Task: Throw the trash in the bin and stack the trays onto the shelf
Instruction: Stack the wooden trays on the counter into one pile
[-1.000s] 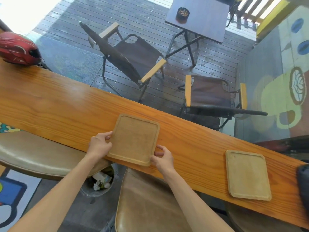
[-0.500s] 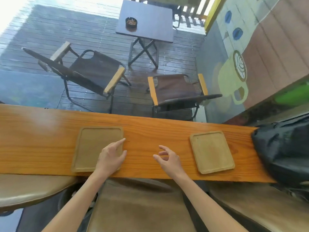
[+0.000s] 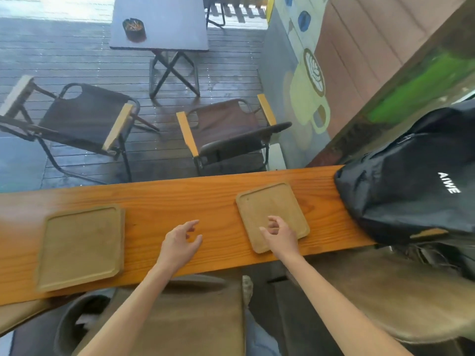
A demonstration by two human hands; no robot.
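Two bare wooden trays lie flat on a long orange wooden counter (image 3: 195, 201). The larger-looking left tray (image 3: 81, 246) rests near the counter's front edge. The right tray (image 3: 267, 206) sits further right, and my right hand (image 3: 279, 236) hovers over its near half, open, fingers curled and apart. My left hand (image 3: 181, 242) is over bare counter between the trays, open and holding nothing. A round bin (image 3: 74, 325) with some white trash stands on the floor below the left tray.
A black backpack (image 3: 416, 181) covers the counter's right end, close to the right tray. Brown stool seats (image 3: 195, 317) stand under the counter. Beyond it are two folding chairs (image 3: 226, 134) and a small table with an ashtray (image 3: 133, 27).
Both hands let go of the left tray and moved right along the counter. My right hand now reaches over the right tray. The view turned right, bringing the backpack in.
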